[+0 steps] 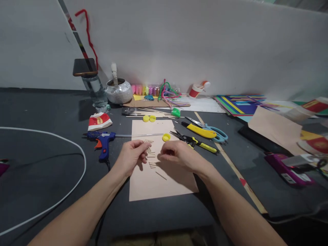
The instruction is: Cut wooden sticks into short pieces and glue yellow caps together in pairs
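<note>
My left hand is closed, thumb against fingers, with short wooden sticks showing at its fingertips. Over the sheet's right half, my right hand has its fingers curled together; whatever is in them is hidden. Between and below the hands, short cut sticks lie in small groups on a pale pink paper sheet. One longer stick piece lies apart, nearer to me. A yellow bottle cap sits just beyond my right hand, and two yellow caps rest at the sheet's far edge.
Left of the sheet lies a blue glue gun with a glue stick in it. To the right are pliers, a yellow utility knife and blue-handled scissors. A metal pot and a phone-topped bottle stand behind.
</note>
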A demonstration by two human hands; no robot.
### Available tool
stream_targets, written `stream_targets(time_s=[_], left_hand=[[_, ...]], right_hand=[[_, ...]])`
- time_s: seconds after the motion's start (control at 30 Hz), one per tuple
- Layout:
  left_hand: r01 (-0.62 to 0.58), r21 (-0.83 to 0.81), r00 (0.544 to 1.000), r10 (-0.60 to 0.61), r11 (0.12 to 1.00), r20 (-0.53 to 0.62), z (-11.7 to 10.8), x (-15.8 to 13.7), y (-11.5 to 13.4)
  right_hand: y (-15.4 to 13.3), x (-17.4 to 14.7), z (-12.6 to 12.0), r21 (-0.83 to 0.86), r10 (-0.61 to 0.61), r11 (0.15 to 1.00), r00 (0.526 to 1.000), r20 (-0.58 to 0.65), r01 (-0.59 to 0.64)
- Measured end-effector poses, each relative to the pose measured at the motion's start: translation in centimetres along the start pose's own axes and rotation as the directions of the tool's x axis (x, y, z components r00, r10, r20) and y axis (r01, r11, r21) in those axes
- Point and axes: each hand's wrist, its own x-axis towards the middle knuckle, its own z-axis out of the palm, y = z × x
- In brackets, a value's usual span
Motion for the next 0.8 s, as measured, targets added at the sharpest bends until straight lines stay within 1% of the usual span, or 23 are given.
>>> stream_targets(time_s=[0.07,0.13,0.2,0.27,0.33,0.4,0.5,0.57,0.67,0.8], left_hand=[[-0.027,-0.017,1.0,0.027,0.999,-0.002,0.0,0.1,-0.1],[-0.046,-0.033,0.999,0.046,0.998,0.001,0.1,0.2,-0.2],[-0.068,-0.049,0.998,0.068,0.997,-0.001,0.2,0.2,-0.4],[-0.084,-0.062,0.996,0.084,0.995,-0.002,0.2,0.2,-0.4],[-0.091,-0.065,0.996,0.091,0.994,0.006,0.3,0.0,-0.4],[-0.09,-0.06,0.996,0.091,0.994,0.018,0.4,-0.2,-0.4],[-0.084,-0.055,0.995,0.087,0.995,0.053,0.7,-0.6,-0.4],[-0.065,-0.064,0.993,0.071,0.996,0.096,1.0,-0.8,-0.7],[-0.028,-0.09,0.988,0.041,0.996,0.15,1.2,-1.0,-1.2],[-0.009,-0.112,0.986,0.028,0.994,0.165,1.2,-1.0,-1.4]], right_hand=[[-0.5,-0.7,-0.2,-0.045,0.016,0.999,0.995,0.099,-0.011],[-1.4,-1.3,0.3,-0.073,0.013,0.997,0.985,0.171,0.0],[-2.4,-1.9,1.0,-0.087,-0.005,0.996,0.978,0.208,0.023],[-3.1,-2.2,1.7,-0.088,-0.02,0.995,0.976,0.216,0.04],[-3.2,-2.2,1.8,-0.073,-0.014,0.997,0.982,0.187,0.028],[-2.9,-2.1,1.4,-0.027,0.021,0.999,0.993,0.117,-0.018],[-2.0,-1.7,0.5,0.117,0.094,0.989,0.995,-0.01,-0.093],[-1.5,-1.3,0.2,0.232,0.128,0.966,0.99,-0.064,-0.11],[-1.2,-0.8,0.5,0.364,0.162,0.924,0.983,-0.089,-0.119],[-1.3,-0.6,1.2,0.463,0.197,0.875,0.977,-0.077,-0.14]])
